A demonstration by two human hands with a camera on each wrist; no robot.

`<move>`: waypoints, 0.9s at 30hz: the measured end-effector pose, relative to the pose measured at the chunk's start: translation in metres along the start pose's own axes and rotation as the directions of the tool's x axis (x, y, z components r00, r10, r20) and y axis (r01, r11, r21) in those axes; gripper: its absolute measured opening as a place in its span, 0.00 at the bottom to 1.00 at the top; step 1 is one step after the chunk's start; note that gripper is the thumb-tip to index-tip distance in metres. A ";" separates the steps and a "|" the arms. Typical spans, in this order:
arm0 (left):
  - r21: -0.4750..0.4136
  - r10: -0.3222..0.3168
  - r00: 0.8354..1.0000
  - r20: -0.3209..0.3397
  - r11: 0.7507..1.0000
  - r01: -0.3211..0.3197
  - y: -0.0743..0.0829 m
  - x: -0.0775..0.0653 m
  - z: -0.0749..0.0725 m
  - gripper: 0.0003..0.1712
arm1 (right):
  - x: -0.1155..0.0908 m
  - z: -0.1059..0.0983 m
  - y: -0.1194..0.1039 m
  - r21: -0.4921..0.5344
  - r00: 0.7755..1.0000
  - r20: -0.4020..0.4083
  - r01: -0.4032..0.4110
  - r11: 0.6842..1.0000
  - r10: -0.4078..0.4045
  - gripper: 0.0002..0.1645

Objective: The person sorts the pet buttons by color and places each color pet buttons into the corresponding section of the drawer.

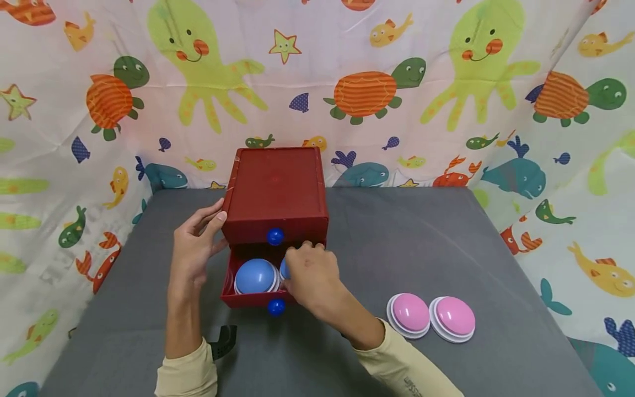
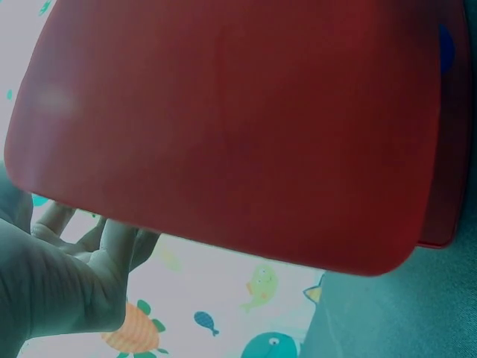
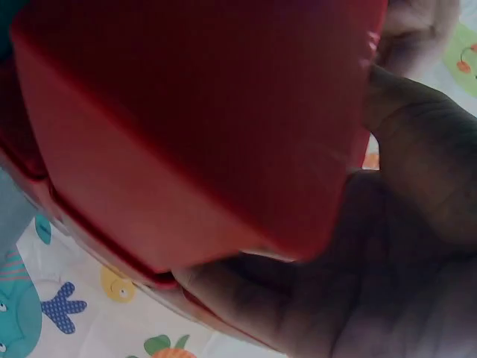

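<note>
In the head view a red two-drawer box [image 1: 278, 184] stands near the back, its lower drawer [image 1: 250, 301] pulled out. My left hand [image 1: 194, 242] touches the upper left front corner of the box with thumb and fingertips; the left wrist view shows its fingers [image 2: 115, 246] beside the red wall. One blue dome push light [image 1: 255, 275] with a white base lies at the left in the drawer. My right hand [image 1: 315, 275] reaches into the drawer's right side and grips a second blue push light [image 1: 284, 269], which it mostly covers. Drawer corner [image 3: 291, 224] fills much of the right wrist view.
Two pink dome push lights [image 1: 410, 313] with white bases sit side by side on the grey table [image 1: 397, 237] at the right. Blue round knobs [image 1: 275, 237] stick out from the drawer fronts. A sea-animal curtain [image 1: 317, 49] hangs behind and at both sides.
</note>
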State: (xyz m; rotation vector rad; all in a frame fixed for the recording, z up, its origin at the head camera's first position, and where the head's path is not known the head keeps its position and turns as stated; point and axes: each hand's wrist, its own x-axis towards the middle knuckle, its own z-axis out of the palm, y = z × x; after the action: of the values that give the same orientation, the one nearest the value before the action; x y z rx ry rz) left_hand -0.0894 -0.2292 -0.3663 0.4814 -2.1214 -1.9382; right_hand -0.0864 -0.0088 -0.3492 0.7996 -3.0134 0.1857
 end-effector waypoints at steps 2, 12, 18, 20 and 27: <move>0.002 0.002 1.000 0.002 1.000 -0.002 0.000 -0.001 0.001 0.31 | 0.002 0.003 -0.002 -0.020 1.000 0.002 -0.016 1.000 0.016 0.24; 0.000 0.007 1.000 0.008 1.000 -0.007 0.003 0.002 0.001 0.30 | 0.011 0.009 -0.005 -0.091 1.000 0.001 0.002 0.996 -0.002 0.18; 0.007 -0.012 1.000 -0.001 1.000 0.012 0.001 0.002 0.002 0.30 | 0.015 0.009 -0.006 -0.148 0.998 0.054 0.022 0.989 -0.014 0.22; 0.004 -0.016 1.000 -0.006 1.000 0.017 0.001 0.002 0.002 0.31 | 0.014 0.008 -0.005 -0.119 0.997 0.072 0.021 0.993 -0.012 0.21; 0.009 -0.017 1.000 -0.009 1.000 0.017 0.000 0.001 0.002 0.31 | 0.001 0.007 -0.003 0.070 0.999 0.020 -0.031 0.997 0.029 0.24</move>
State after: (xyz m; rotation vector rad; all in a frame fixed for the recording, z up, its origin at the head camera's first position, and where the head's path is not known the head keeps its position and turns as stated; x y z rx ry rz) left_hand -0.0910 -0.2279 -0.3664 0.5100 -2.1285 -1.9330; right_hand -0.0853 -0.0124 -0.3554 0.7656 -3.0536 0.2876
